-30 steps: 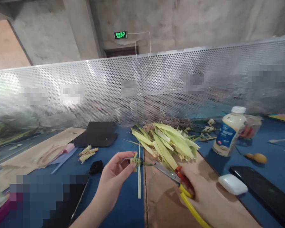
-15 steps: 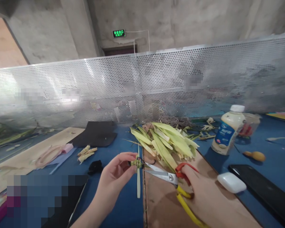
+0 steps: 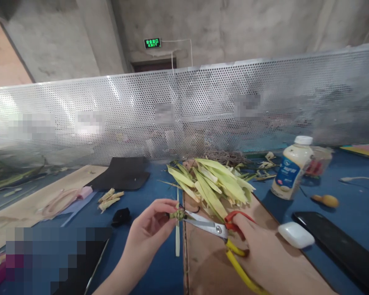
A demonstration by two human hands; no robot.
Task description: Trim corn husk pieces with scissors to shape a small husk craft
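Observation:
My left hand pinches a small green knobbly piece, woven-looking, between thumb and fingers. My right hand is wrapped round a pair of scissors with red and yellow handles. Their blade tips reach the right side of the green piece; whether they touch it I cannot tell. A narrow pale green strip shows upright below the piece. Just beyond the hands lies a heap of pale green husk leaves on a brown board.
On the right stand a milky drink bottle, a white earphone case, a black phone and a small gourd. Folded husk bits and a black lump lie left. A perforated metal screen rises behind.
The scissor blades look closer together and their tips nearer the green piece. Both hands keep their grip. The whole view has shifted slightly.

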